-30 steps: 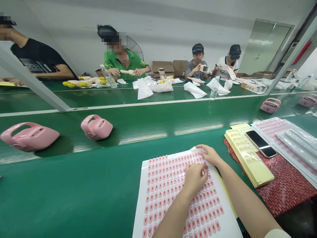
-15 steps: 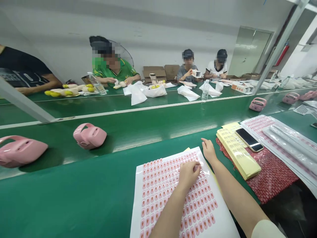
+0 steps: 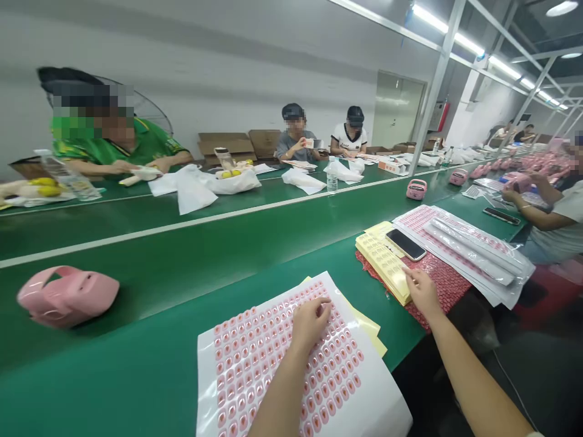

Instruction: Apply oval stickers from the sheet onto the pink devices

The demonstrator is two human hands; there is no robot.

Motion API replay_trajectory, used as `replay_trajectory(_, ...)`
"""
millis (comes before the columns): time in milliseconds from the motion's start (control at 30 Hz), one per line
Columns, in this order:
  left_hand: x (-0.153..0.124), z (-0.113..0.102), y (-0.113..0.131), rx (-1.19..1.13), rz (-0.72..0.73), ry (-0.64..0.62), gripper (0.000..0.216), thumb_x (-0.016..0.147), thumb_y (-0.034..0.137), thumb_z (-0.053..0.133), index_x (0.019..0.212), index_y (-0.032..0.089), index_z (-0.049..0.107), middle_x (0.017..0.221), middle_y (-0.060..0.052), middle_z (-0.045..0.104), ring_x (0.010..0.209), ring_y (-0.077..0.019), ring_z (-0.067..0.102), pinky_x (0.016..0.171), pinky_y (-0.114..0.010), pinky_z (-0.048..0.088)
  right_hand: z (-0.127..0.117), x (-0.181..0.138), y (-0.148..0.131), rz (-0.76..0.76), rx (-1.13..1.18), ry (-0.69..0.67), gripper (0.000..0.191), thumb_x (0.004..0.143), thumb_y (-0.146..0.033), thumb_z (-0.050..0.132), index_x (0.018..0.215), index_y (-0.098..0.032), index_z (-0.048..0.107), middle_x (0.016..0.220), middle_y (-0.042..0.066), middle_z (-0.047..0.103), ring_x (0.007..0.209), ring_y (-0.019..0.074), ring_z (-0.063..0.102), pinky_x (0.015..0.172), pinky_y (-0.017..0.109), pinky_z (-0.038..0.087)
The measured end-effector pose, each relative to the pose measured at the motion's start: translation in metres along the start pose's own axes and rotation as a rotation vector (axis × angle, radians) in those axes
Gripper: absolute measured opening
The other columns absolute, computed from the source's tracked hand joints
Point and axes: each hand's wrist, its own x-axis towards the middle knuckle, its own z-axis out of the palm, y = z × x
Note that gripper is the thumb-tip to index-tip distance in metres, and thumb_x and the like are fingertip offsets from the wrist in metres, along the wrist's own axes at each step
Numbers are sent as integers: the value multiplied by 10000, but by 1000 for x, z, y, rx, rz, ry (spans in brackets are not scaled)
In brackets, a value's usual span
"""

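Since the earlier frame, the right hand (image 3: 422, 292) has swung from beside the sticker sheet (image 3: 337, 364) to the yellow stack (image 3: 381, 262), its fingers extended at the near end. The left hand (image 3: 311, 323) stays over the sticker sheet on the green worktop (image 3: 91, 388), fingers curled inward, probably to steady it. At this size I cannot tell whether either hand pinches anything. Red bubble wrap (image 3: 450, 281) lies under the stack, placed within easy reach on the right.
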Motion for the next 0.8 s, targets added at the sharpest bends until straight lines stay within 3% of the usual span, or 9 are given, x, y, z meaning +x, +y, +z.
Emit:
replay_trajectory(133, -1, -3, 2, 3, -4, -7, 306, 766, 288, 406, 906, 200, 663, 619, 11, 606, 656, -187, 586, 652, -310, 399, -17, 34, 14, 141, -102, 23, 271, 759, -230, 477, 907, -168, 695, 885, 90, 666, 846, 228, 612, 745, 321, 458)
replay_trajectory(267, 0, -3, 2, -2, -7, -4, 288, 762, 295, 412, 887, 233, 663, 598, 27, 601, 636, -182, 585, 609, -295, 397, -11, 53, 11, 215, -171, -23, 183, 729, -250, 534, 652, -196, 691, 664, 56, 676, 690, 216, 623, 612, 278, 426)
replay_trajectory(400, 1, -1, 0, -1, -8, -4, 289, 766, 305, 410, 884, 234, 664, 588, 27, 597, 623, -179, 583, 594, -291, 398, -4, 57, 4, 247, -198, -30, 143, 703, -235, 568, 590, -196, 647, 670, 66, 668, 664, 209, 611, 579, 275, 403)
replay_trajectory(600, 0, -2, 0, 5, -10, -18, 314, 772, 307, 400, 906, 208, 666, 596, 15, 592, 633, -188, 581, 604, -301, 397, -1, 57, 0, 269, -145, -50, 104, 739, -190, 579, 639, -173, 601, 753, 50, 652, 716, 169, 598, 633, 273, 439)
replay_trajectory(800, 0, -1, 1, 0, -9, -24, 322, 772, 295, 400, 920, 194, 667, 613, 5, 597, 652, -194, 583, 626, -309, 397, 3, 54, 8, 321, -47, -122, 216, 875, -321, 498, 927, -127, 577, 860, 19, 615, 706, 108, 590, 640, 281, 502)
